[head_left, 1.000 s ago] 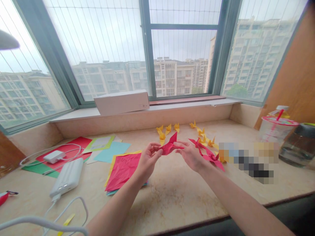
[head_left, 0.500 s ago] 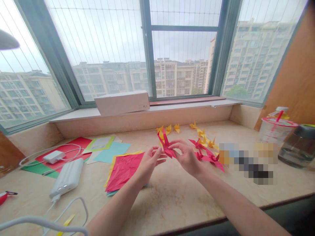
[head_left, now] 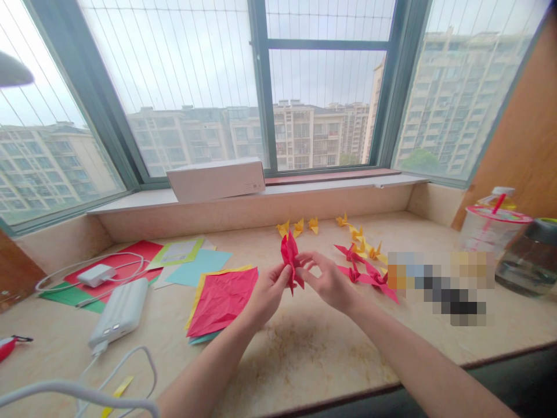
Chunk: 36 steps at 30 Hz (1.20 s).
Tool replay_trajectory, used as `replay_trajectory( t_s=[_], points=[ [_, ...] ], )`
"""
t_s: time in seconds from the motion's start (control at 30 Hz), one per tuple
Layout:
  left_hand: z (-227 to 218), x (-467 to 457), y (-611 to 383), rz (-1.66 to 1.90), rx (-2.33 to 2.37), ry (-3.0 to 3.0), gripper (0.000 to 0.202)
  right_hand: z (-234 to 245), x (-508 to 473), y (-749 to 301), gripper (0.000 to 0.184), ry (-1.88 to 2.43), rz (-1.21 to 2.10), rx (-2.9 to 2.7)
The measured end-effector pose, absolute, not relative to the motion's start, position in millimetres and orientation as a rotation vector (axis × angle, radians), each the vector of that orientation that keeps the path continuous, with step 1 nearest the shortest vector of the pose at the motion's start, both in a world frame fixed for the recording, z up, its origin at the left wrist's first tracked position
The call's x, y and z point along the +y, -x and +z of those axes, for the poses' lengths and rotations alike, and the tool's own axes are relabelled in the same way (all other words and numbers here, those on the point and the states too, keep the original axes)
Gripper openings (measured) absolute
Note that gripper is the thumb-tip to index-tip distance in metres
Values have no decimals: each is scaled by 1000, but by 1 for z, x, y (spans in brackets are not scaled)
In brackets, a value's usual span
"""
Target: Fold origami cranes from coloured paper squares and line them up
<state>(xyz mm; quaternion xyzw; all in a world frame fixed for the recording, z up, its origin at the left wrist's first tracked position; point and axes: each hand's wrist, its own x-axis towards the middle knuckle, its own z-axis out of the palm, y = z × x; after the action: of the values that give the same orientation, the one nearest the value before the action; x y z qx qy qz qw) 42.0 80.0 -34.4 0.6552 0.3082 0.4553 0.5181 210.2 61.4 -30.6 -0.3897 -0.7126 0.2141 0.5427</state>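
A folded red origami paper piece (head_left: 289, 252), with pointed tips at top and bottom, is held up above the counter between both hands. My left hand (head_left: 273, 285) pinches its lower left side between thumb and fingers. From the right, my right hand (head_left: 324, 280) grips its other side with bent fingers; part of the fold is hidden behind the fingertips. Several finished red paper cranes (head_left: 369, 274) lie just right of my right hand. Small yellow paper cranes (head_left: 313, 225) stand behind the hands, toward the window. Left of my left hand is a stack of creased red paper squares (head_left: 221, 299).
A white power bank (head_left: 119, 316) with cables lies at the left, near coloured paper sheets (head_left: 202, 267). One white box (head_left: 217, 179) rests on the window ledge. At the right stand a lidded plastic cup (head_left: 491, 232) and a dark-topped jug (head_left: 531, 261). A blurred patch covers something nearby.
The red origami piece has been turned more upright, its tips now pointing up and down. My left hand, previously with fingers apart beside it, has closed on it.
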Motion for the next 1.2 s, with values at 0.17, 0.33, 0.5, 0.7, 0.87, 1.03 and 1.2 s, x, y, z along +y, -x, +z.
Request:
replay_trajectory(
  t_s=[0.17, 0.33, 0.5, 0.7, 0.87, 1.03, 1.2],
  points=[
    [-37, 81, -42, 1192, 848, -1712, 35, -32, 60, -209, 15, 910, 439, -1773],
    [-26, 72, -42, 1195, 806, -1678, 32, -34, 59, -209, 21, 927, 378, -1777],
    [-27, 72, -44, 1256, 759, -1539, 33, -33, 59, -207, 41, 903, 555, -1650],
    [-28, 75, -43, 1349, 697, -1419, 39, -24, 55, -208, 27, 937, 777, -1626],
    [-26, 73, -42, 1307, 691, -1494, 30, -21, 53, -207, 22, 918, 772, -1649],
    [-29, 76, -43, 1262, 646, -1497, 30, -23, 55, -206, 17, 910, 803, -1580],
    [-34, 79, -41, 1202, 626, -1526, 31, -28, 60, -208, 16, 853, 879, -1489]
  ],
)
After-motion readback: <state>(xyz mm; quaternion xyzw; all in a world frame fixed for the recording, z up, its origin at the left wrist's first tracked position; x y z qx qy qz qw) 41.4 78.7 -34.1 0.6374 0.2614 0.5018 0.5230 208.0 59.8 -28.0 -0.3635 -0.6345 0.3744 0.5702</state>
